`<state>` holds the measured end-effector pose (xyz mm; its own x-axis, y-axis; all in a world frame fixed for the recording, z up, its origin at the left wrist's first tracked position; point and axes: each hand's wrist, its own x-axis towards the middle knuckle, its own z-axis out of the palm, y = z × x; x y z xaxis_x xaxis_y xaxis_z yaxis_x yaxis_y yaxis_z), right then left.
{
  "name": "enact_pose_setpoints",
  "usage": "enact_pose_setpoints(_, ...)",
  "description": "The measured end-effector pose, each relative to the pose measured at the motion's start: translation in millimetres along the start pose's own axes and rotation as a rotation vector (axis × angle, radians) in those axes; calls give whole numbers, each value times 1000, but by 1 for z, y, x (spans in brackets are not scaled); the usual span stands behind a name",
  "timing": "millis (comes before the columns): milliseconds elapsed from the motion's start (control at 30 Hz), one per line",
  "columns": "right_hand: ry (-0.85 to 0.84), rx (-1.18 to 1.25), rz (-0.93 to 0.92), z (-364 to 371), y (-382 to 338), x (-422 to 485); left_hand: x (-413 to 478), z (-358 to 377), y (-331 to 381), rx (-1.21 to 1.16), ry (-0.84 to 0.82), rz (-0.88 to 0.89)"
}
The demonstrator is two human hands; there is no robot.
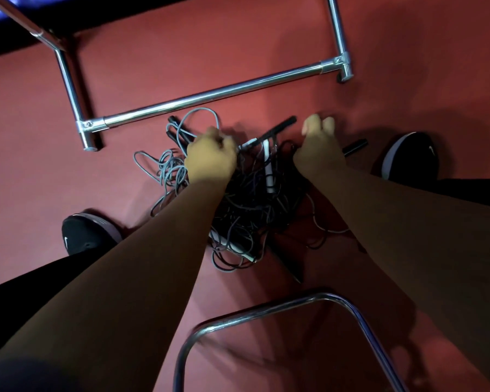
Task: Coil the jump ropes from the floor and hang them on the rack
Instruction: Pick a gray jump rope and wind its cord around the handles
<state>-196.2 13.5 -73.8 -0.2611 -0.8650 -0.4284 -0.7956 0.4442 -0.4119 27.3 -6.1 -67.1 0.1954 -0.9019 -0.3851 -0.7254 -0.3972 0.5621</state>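
Jump ropes (246, 199): tangled on floor (40, 165) near rack (210, 94).
Left hand (211, 157): curled into the tangle, seemingly gripping.
Right hand (318, 148): curled; grip unclear.

Both bare arms are reaching forward and down, forearms converging. The left hand (211, 157) is gripping into the jump ropes (246, 199) with its fingers curled under. The right hand (317, 148), apart from it, is curling its fingers too, possibly around something; blur hides it.

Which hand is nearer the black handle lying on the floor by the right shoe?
Right. The right hand is right next to the black handle, on its pile side; the left hand is farther off, on the far side of the tangled jump ropes.
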Motion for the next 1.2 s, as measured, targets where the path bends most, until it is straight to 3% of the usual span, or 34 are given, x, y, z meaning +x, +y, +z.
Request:
enact_pose_setpoints(200,-283,-31,-10,4,2,14,10,-13,26,-512,176,9)
enact_pose_setpoints(300,-180,27,37,7,-5,11,10,-23,42,-578,145,91)
enact_pose_setpoints(433,-35,130,-105,-8,-31,15,10,-37,54,-580,-7,219)
enact_pose_setpoints(600,-135,298,-220,-44,-85,21,6,-70,77,-654,-113,271)
enact_pose_setpoints(700,-115,445,-231,-69,-121,13,-3,-95,98,-716,-14,235)
enact_pose_setpoints(833,-132,465,-188,-111,-154,-12,-24,-143,132,-802,78,189)
enact_pose_setpoints(1067,-557,662,-288,-172,-207,-95,-75,-258,212,-1312,26,104)
enact_pose_setpoints(1200,-420,728,-416,-223,-242,-148,-120,-314,239,-1396,-90,154)
